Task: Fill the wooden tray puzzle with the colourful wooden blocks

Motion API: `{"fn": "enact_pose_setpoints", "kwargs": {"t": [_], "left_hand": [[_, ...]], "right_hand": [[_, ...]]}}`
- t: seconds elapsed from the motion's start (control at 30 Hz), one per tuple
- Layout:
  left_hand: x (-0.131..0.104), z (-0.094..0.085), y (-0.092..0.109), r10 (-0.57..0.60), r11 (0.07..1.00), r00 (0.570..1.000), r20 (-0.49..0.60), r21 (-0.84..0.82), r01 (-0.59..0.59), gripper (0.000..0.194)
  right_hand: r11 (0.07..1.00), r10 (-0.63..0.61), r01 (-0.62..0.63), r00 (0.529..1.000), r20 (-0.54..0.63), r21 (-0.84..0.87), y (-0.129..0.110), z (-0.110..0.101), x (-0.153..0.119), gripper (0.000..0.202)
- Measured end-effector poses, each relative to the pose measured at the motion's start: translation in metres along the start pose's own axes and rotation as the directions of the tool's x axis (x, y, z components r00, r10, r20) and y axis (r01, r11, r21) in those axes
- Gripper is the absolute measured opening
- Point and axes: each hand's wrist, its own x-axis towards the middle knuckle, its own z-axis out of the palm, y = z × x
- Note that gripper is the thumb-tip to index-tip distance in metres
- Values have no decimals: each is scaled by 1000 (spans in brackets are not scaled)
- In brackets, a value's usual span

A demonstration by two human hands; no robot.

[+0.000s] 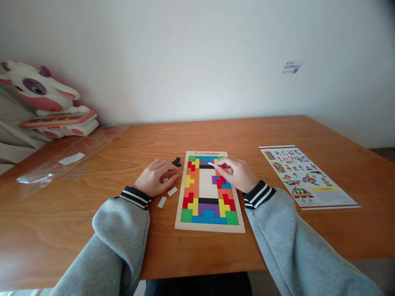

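Observation:
A wooden puzzle board [179,222] lies in the middle, with coloured block pieces around a pale bare centre. Above its upper right part, my right hand [236,172] pinches a small white piece [211,164] between thumb and fingertips. My left hand [156,177] rests on the table left of the board, fingers bent and apart from the thumb. Near its fingertips lie black pieces [177,162]. Two white pieces, one [172,191] close to the board and another [162,202] lower down, lie below that hand. Part of another white piece shows between its thumb and fingers.
A printed pattern sheet [308,176] lies on the table [216,259] at the right. Clear plastic wrapping [61,168] with a white label spreads over the left side. A toy cow with a keyboard [58,119] stands at the back left, near the wall.

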Motion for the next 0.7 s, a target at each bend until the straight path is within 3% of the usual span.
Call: {"fn": "enact_pose_setpoints", "kwargs": {"t": [0.33, 0.7], "left_hand": [[-2, 5, 12, 59, 992, 998, 28, -113, -56, 17], [1, 7, 20, 96, 988, 995, -1, -123, -95, 18]], "right_hand": [[992, -112, 118, 984, 140, -39, -16, 14, -3, 6], [998, 45, -48, 996, 80, 40, -15, 10, -3, 9]]}}
